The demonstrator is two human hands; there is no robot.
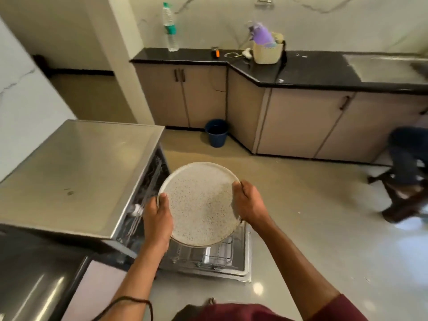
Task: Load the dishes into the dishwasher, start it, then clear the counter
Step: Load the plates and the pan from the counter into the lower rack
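1. Here, both hands clamp one speckled plate [200, 205], held in the air above the pulled-out lower rack [215, 253] of the dishwasher [148, 181].
2. The left hand [158, 218] grips the plate's left rim, thumb lying over the top face, fingers hidden underneath.
3. The right hand [250, 202] grips the right rim, fingers curled round the edge.
4. The plate is round, pale with dark specks, tilted a little so its near edge sits lower; its face looks bare.
5. The dishwasher stands open at the left under a steel top [76, 172]; its door [240, 272] lies flat over the floor with the wire rack resting on it.
6. Across the room, a black desk [301, 70] runs along the wall and carries a clear water bottle [170, 26], a pale basket [267, 53] with a purple item in it, and a small orange object [217, 53].
7. A steel sink [391, 68] is set in that desk at the far right.
8. A dark blue bucket [217, 132] stands on the floor, just beside the cabinets.
9. A second person's legs [407, 156] show, blurred, at the right edge.
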